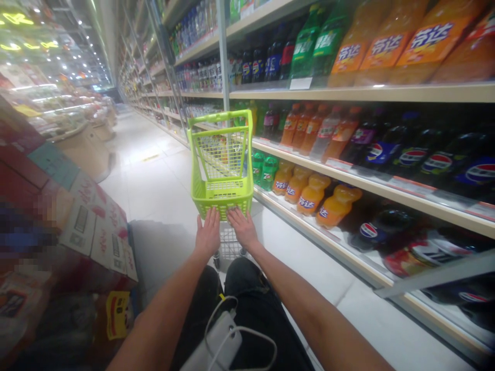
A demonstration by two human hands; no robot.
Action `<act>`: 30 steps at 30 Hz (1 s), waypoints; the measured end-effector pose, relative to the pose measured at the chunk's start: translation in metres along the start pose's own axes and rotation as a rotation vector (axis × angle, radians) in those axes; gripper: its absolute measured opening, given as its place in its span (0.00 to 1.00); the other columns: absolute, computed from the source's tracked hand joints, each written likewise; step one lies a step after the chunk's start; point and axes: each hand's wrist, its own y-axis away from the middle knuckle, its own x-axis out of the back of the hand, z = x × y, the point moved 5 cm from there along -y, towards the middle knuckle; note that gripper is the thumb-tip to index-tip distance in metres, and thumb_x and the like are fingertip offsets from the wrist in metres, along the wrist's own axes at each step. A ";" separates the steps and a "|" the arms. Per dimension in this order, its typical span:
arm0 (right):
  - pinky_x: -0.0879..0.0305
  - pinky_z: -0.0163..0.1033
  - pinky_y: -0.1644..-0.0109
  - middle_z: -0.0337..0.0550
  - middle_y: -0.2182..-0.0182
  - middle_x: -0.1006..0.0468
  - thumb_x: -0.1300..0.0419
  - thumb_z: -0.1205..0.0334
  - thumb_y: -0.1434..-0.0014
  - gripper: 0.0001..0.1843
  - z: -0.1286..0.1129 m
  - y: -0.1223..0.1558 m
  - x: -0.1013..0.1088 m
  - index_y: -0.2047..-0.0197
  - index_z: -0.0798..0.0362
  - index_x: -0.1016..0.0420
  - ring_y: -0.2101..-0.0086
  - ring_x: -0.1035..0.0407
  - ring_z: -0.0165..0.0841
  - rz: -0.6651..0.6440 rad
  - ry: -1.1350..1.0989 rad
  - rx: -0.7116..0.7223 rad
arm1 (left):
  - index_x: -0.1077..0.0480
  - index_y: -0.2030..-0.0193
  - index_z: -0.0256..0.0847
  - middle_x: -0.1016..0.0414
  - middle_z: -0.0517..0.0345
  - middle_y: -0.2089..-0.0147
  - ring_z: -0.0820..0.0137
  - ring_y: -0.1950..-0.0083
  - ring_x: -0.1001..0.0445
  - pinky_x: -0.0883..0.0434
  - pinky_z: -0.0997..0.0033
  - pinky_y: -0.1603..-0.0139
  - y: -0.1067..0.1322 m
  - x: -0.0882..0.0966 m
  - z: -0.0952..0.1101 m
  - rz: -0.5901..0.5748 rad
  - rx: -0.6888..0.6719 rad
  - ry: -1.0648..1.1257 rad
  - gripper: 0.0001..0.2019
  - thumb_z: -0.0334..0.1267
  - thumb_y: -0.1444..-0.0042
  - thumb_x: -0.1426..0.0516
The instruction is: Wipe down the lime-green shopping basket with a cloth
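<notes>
Directly in front of me stands a lime-green shopping cart basket (228, 188) on a wheeled metal frame (230, 239). No goods show inside it. My left hand (209, 232) lies against the lower left of the basket's near side, fingers stretched out and pointing up. Beside it, my right hand (242, 226) rests on the lower right of the same side, its fingers also extended and slightly apart. Both palms face the cart, and neither hand grips anything. The cart's handle (219, 117) rises at the far end of the basket, away from my hands.
Shelves (371, 93) of soda bottles run along the right, with orange soda bottles (309, 193) on the bottom level. Stacked cardboard boxes (98, 226) stand at the left. Pale floor tiles (143, 190) stretch down the aisle. A white device with cables (220, 337) hangs at my lap.
</notes>
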 end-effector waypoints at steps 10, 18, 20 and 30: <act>0.63 0.55 0.36 0.45 0.42 0.37 0.53 0.69 0.38 0.21 -0.030 -0.052 0.020 0.43 0.49 0.38 0.39 0.50 0.36 -0.016 -0.010 0.061 | 0.54 0.35 0.28 0.60 0.46 0.31 0.62 0.31 0.60 0.60 0.44 0.36 -0.003 0.007 -0.029 0.029 0.091 -0.019 0.33 0.27 0.51 0.57; 0.56 0.54 0.38 0.48 0.44 0.34 0.52 0.71 0.40 0.21 -0.031 -0.010 -0.014 0.44 0.53 0.36 0.42 0.44 0.37 -0.176 -0.033 0.126 | 0.54 0.35 0.30 0.61 0.49 0.31 0.65 0.31 0.61 0.62 0.45 0.35 0.006 -0.004 -0.029 -0.029 0.087 -0.014 0.32 0.27 0.50 0.58; 0.57 0.53 0.38 0.47 0.44 0.34 0.52 0.71 0.39 0.21 -0.036 -0.015 -0.005 0.43 0.52 0.36 0.42 0.45 0.37 -0.128 -0.031 0.136 | 0.55 0.35 0.31 0.61 0.49 0.31 0.65 0.31 0.61 0.62 0.46 0.35 0.008 -0.006 -0.030 -0.039 0.094 -0.005 0.33 0.27 0.51 0.58; 0.60 0.53 0.37 0.46 0.42 0.37 0.53 0.69 0.38 0.21 -0.057 -0.057 -0.001 0.42 0.51 0.38 0.40 0.49 0.37 -0.114 -0.060 0.182 | 0.55 0.35 0.30 0.62 0.47 0.31 0.62 0.31 0.61 0.60 0.45 0.35 0.013 -0.004 -0.062 -0.049 0.258 -0.023 0.35 0.26 0.53 0.55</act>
